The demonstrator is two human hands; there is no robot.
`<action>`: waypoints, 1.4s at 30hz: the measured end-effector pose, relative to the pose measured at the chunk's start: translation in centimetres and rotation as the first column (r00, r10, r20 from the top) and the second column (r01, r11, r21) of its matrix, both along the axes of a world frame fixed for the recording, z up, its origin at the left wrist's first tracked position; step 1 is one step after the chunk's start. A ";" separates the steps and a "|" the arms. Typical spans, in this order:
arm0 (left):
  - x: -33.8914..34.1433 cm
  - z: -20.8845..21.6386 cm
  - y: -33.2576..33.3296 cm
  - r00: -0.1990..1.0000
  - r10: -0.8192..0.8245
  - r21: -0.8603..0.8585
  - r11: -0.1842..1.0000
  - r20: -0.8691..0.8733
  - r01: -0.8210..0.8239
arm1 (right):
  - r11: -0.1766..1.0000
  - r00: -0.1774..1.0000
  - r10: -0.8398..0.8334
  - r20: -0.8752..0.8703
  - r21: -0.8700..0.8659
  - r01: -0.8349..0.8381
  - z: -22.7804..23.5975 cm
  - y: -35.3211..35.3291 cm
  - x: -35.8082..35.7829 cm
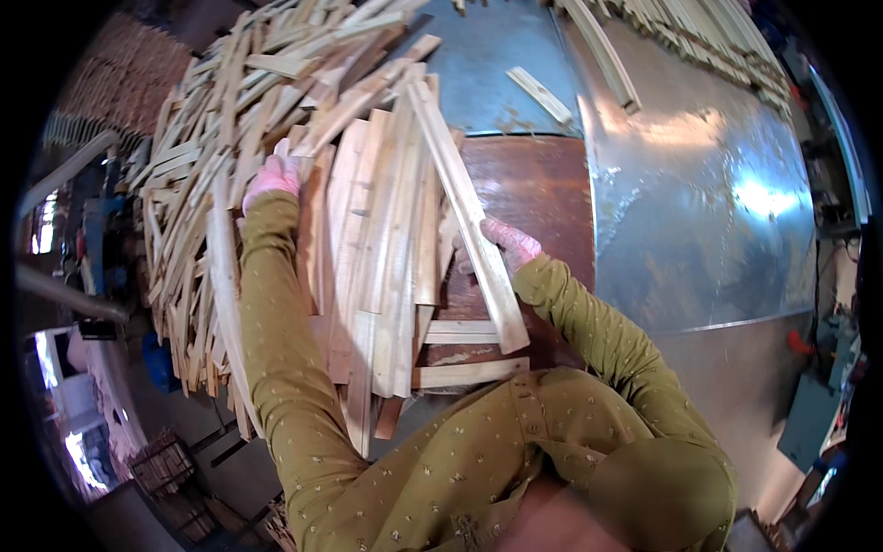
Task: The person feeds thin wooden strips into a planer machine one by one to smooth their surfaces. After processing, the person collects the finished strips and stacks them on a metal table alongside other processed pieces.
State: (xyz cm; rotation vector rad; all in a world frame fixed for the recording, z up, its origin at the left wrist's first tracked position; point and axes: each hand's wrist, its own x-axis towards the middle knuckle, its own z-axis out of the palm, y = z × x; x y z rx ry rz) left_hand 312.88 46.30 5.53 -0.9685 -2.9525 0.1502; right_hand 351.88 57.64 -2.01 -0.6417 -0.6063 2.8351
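Note:
My right hand (pixel 513 244), in a pink patterned glove, grips the edge of a long pale wooden board (pixel 464 207). The board slants from the stacked strips down toward my body, and its near end is close to my waist. Stretched out to the far left, my left hand (pixel 274 175), also gloved in pink, rests at the loose wood pile, beside the near end of a wooden strip (pixel 345 110). Its fingers are partly hidden among the wood, so its hold is unclear. Between my arms lies a row of lengthwise wooden strips (pixel 372 230), side by side.
A large heap of loose strips (pixel 198 221) spreads across the left. To the right are a reddish-brown board surface (pixel 533 175) and a shiny metal tabletop (pixel 699 248). A short wood piece (pixel 540 95) lies beyond; stacked strips (pixel 708 41) stand far right.

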 end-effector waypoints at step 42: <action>33.1 -0.9 -4.2 0.889 0.042 0.824 0.358 0.456 -0.439 | 0.025 0.184 -0.846 0.501 0.381 -0.924 -8.7 24.0 31.4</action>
